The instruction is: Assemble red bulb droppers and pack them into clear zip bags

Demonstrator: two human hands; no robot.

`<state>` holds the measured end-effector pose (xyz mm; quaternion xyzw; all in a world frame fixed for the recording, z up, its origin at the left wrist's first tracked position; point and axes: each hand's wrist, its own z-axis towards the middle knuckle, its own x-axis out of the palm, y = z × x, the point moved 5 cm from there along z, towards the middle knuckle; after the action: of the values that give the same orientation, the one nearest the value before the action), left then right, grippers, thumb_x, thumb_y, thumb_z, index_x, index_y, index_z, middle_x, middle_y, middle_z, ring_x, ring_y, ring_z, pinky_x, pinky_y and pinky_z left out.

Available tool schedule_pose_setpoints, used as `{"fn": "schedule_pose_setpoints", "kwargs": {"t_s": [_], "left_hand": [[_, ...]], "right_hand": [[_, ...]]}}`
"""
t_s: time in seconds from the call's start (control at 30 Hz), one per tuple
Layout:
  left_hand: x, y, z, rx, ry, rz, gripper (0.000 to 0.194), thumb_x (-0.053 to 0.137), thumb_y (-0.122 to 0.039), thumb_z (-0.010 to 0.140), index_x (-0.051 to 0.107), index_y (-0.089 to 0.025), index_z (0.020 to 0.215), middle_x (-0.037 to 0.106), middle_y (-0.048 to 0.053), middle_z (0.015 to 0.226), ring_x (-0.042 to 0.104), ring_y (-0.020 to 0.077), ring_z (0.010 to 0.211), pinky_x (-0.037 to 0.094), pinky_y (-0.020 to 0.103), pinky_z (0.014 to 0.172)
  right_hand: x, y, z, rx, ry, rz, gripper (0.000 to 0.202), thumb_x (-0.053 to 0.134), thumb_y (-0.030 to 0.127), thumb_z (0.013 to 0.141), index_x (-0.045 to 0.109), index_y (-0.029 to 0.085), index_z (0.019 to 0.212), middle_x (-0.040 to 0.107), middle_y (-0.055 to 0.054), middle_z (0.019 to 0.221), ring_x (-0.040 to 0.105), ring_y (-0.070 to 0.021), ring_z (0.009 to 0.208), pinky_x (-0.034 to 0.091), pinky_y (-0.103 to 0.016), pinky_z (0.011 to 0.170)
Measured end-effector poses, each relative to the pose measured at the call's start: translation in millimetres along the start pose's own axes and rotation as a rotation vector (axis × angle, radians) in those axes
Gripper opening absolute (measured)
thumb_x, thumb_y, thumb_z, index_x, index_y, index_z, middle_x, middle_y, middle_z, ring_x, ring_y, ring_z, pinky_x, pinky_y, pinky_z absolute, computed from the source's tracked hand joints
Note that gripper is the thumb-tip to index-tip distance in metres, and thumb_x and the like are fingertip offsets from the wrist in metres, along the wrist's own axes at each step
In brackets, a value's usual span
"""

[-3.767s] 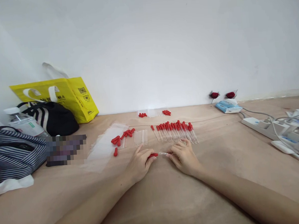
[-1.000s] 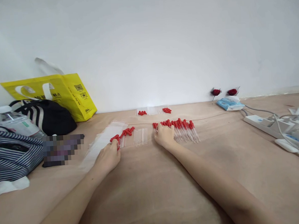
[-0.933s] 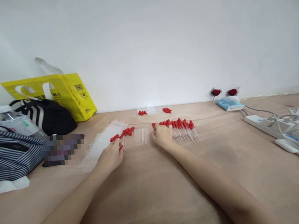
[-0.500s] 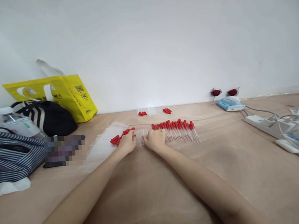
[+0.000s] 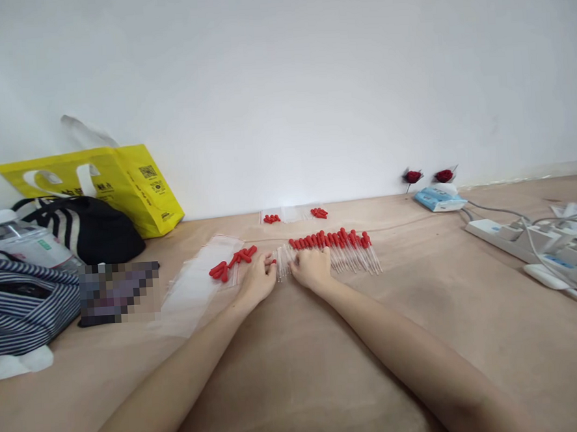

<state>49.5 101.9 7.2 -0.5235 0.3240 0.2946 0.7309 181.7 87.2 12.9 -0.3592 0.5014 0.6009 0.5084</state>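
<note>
grip closed on a red bulb in the left hand; right hand at clear tubes, its grip unclear.

Red-topped droppers lie in a row (closely packed), clear tubes beside them, red bulbs further left.

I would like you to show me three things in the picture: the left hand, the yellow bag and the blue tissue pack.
Left hand (image 5: 258, 280): head view, on the back of the hand.
Yellow bag (image 5: 164, 212): head view, on its side panel.
Blue tissue pack (image 5: 434, 200): head view, on its blue wrapper.
</note>
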Motion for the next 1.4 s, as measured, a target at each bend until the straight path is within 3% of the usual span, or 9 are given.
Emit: {"fn": "schedule_pose_setpoints", "kwargs": {"t_s": [0.3, 0.47, 0.57, 0.67, 0.77, 0.9, 1.13, 1.3, 1.4], "left_hand": [[0.4, 8, -6, -0.018, -0.062, -0.062, 0.027, 0.043, -0.016, 0.082, 0.051, -0.009, 0.106, 0.060, 0.014, 0.108, 0.058, 0.0200, 0.099, 0.046, 0.031, 0.085], [-2.2, 13, -3, -0.017, -0.072, -0.076, 0.028, 0.042, -0.016, 0.081, 0.053, -0.011, 0.106, 0.063, 0.012, 0.102, 0.061, 0.0205, 0.093, 0.047, 0.032, 0.082], [-7.3, 16, -9, -0.001, -0.118, -0.088, 0.030, 0.039, -0.017, 0.083, 0.050, -0.013, 0.111, 0.061, 0.012, 0.105, 0.058, 0.0207, 0.097, 0.046, 0.034, 0.084], [-10.8, 13, -22, 0.063, -0.134, -0.113, 0.036, 0.035, -0.018, 0.084, 0.042, -0.015, 0.120, 0.058, 0.010, 0.109, 0.056, 0.0189, 0.099, 0.044, 0.034, 0.085], [-9.6, 3, -40, 0.185, -0.063, -0.158, 0.035, 0.034, -0.021, 0.085, 0.042, -0.016, 0.119, 0.059, 0.008, 0.101, 0.058, 0.0170, 0.089, 0.046, 0.032, 0.080], [-6.1, -13, -58, 0.288, 0.090, -0.247, 0.025, 0.037, -0.025, 0.085, 0.049, -0.018, 0.106, 0.060, 0.004, 0.089, 0.058, 0.0149, 0.080, 0.047, 0.029, 0.075], [1.0, -24, -59, 0.288, 0.285, -0.344, 0.009, 0.048, -0.025, 0.079, 0.050, -0.017, 0.082, 0.061, 0.003, 0.082, 0.059, 0.0142, 0.074, 0.048, 0.027, 0.069], [-0.7, -24, -57, 0.305, 0.264, -0.222, 0.006, 0.053, -0.022, 0.075, 0.050, -0.017, 0.075, 0.060, 0.002, 0.077, 0.057, 0.0143, 0.070, 0.047, 0.026, 0.064], [-2.0, -29, -61, 0.416, 0.255, -0.108, 0.017, 0.047, -0.019, 0.079, 0.053, -0.017, 0.094, 0.058, 0.003, 0.083, 0.055, 0.0151, 0.075, 0.045, 0.028, 0.069]], "right_hand": [[-3, 3, -6, 0.018, 0.013, 0.025, 0.024, 0.047, 0.032, 0.079, 0.064, 0.014, 0.082, 0.066, -0.013, 0.085, 0.058, -0.0217, 0.081, 0.025, -0.036, 0.077], [-9, -2, -15, 0.001, -0.003, 0.041, 0.024, 0.044, 0.027, 0.083, 0.059, 0.014, 0.095, 0.064, -0.013, 0.094, 0.055, -0.0217, 0.089, 0.026, -0.034, 0.075], [-13, -12, -27, -0.108, -0.028, 0.048, 0.024, 0.040, 0.025, 0.085, 0.057, 0.017, 0.100, 0.062, -0.011, 0.097, 0.052, -0.0206, 0.092, 0.025, -0.032, 0.072], [-18, -29, -49, -0.293, -0.055, 0.043, 0.022, 0.040, 0.025, 0.086, 0.061, 0.020, 0.091, 0.062, -0.007, 0.091, 0.050, -0.0191, 0.089, 0.024, -0.031, 0.070], [-25, -49, -70, -0.422, -0.104, 0.075, 0.019, 0.044, 0.026, 0.085, 0.062, 0.021, 0.086, 0.061, -0.005, 0.083, 0.049, -0.0175, 0.083, 0.024, -0.031, 0.070], [-31, -66, -84, -0.471, -0.119, 0.170, 0.018, 0.044, 0.026, 0.084, 0.061, 0.021, 0.081, 0.061, -0.004, 0.082, 0.050, -0.0162, 0.081, 0.027, -0.030, 0.073], [-29, -59, -84, -0.510, -0.068, 0.276, 0.019, 0.043, 0.026, 0.086, 0.061, 0.021, 0.085, 0.063, -0.003, 0.084, 0.054, -0.0153, 0.081, 0.026, -0.033, 0.080], [-29, -59, -85, -0.506, -0.068, 0.285, 0.017, 0.046, 0.026, 0.084, 0.062, 0.022, 0.086, 0.064, -0.002, 0.083, 0.055, -0.0147, 0.081, 0.025, -0.034, 0.082], [-29, -59, -85, -0.508, -0.061, 0.274, 0.017, 0.046, 0.025, 0.084, 0.063, 0.022, 0.087, 0.064, -0.002, 0.083, 0.055, -0.0138, 0.079, 0.025, -0.034, 0.082]]}}
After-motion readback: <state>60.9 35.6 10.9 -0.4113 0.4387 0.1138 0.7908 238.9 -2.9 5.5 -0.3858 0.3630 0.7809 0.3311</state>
